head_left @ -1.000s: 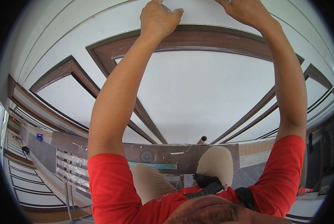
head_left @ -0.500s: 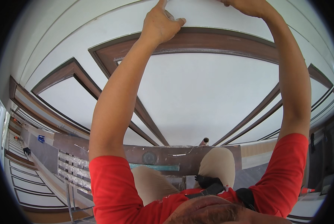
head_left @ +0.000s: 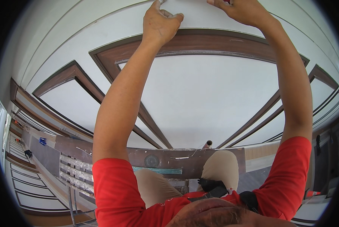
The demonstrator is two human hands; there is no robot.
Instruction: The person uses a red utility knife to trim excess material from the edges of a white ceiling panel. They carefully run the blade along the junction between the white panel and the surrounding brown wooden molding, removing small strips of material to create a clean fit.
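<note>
Both arms reach up to the white wall above a brown-framed panel. My left hand is by the wall at the top edge of the view, its index finger pointing up and its thumb held apart. Whitish dust or paste coats its fingers, and no tool shows in it. To the right, my right hand is closed round a small red object. Most of that object lies beyond the upper edge, so its kind cannot be told.
Below me is a brown plank with a round grey disc and a teal strip. A paint-spattered slatted platform stands at the left. A dark tube end shows near my knee. Far left is a blue stool.
My right hand has moved left and down, bringing the red object into view. My left hand has shifted slightly left, its index finger a little lower.
</note>
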